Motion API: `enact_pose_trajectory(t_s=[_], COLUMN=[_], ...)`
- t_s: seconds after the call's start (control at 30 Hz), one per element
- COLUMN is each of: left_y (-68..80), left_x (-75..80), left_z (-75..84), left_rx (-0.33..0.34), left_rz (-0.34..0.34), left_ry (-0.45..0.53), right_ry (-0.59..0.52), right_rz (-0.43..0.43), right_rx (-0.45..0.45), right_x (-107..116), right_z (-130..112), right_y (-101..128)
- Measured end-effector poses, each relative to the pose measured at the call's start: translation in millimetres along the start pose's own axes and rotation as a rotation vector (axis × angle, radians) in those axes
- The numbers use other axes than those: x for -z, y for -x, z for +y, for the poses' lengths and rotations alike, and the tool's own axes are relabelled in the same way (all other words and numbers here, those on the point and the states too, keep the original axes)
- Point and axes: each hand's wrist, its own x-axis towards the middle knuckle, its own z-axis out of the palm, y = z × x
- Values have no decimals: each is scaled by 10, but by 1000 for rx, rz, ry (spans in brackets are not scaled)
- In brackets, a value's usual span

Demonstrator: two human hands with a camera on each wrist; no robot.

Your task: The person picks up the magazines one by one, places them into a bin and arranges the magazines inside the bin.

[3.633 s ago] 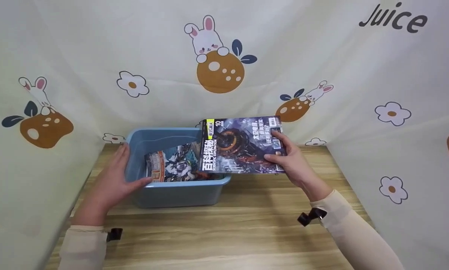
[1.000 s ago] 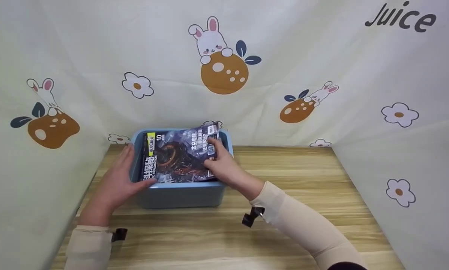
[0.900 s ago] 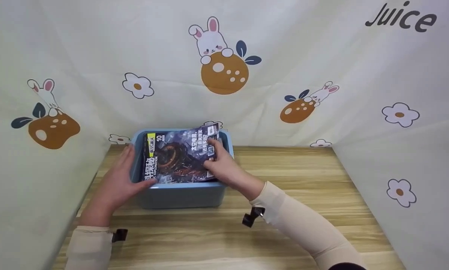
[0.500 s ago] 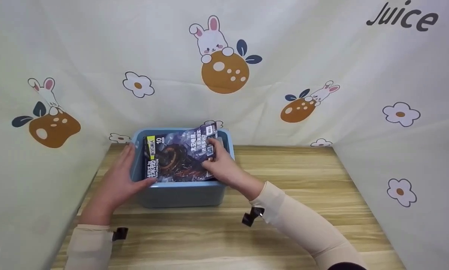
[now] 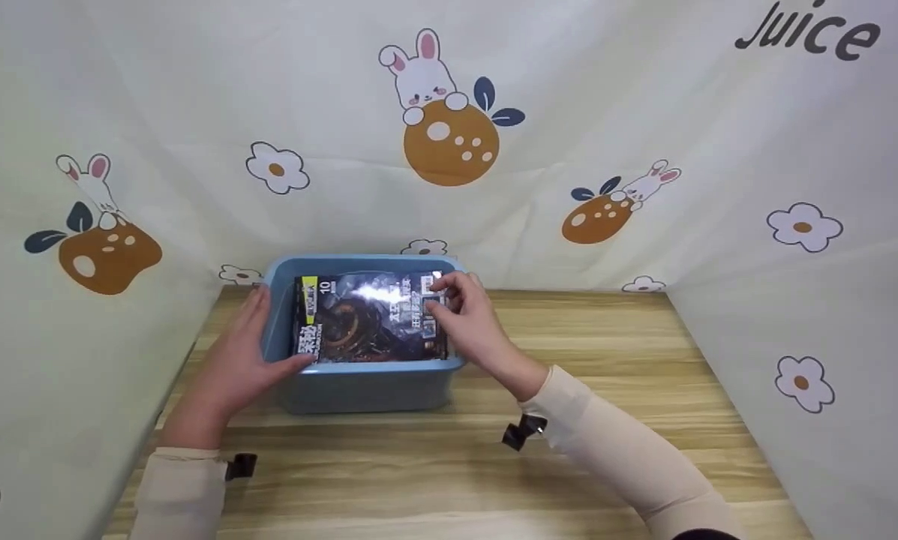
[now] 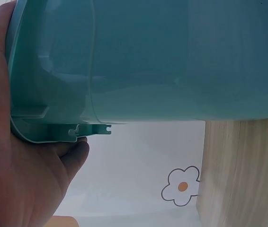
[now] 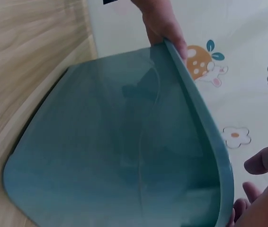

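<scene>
Your left hand (image 5: 227, 367) rests against the left side of the blue rectangular plastic bin (image 5: 358, 386). The fingers lie straight along its wall and the thumb sits at the near rim; the left wrist view shows your palm pressed on the rim (image 6: 49, 127), so this hand steadies the bin but does not close around it.

Your right hand (image 5: 467, 322) is at the right edge of the glossy dark-covered magazine (image 5: 366, 319). The fingers are loosely bent over that edge, near the small white label. I cannot tell for sure whether they pinch the cover or only touch it from above.

The magazine lies almost flat inside the bin. It fills the opening from left to right, and light reflects on its upper middle part. Its near edge is hidden behind the front wall. If anything lies under it, it cannot be seen.

The bin stands on the light wooden table (image 5: 606, 360), at the back left, just before the cream curtain with rabbits and oranges (image 5: 449, 112).

In my judgement, the putting in is nearly finished: the magazine is already down in the bin. What is left is small, to take your right hand off it and then to take the left hand from the wall. No other magazine is seen on the table.
</scene>
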Motion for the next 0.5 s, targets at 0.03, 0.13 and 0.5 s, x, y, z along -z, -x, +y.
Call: enact_pose_trajectory(t_s=[0.03,0.13,0.5], left_y=[-5,-20,-23], left_x=[-3,-6,217], left_z=[-2,-4,37], left_rx=[-4,-11,-59], left_rz=[-1,-2,-52], left_ry=[-1,-7,-141], right_ry=[-7,-2,306], right_rz=[-1,5,-52], right_rx=[1,11,75], right_x=[36,165,1088], right_z=[29,145,720], right_y=[-3,-9,66])
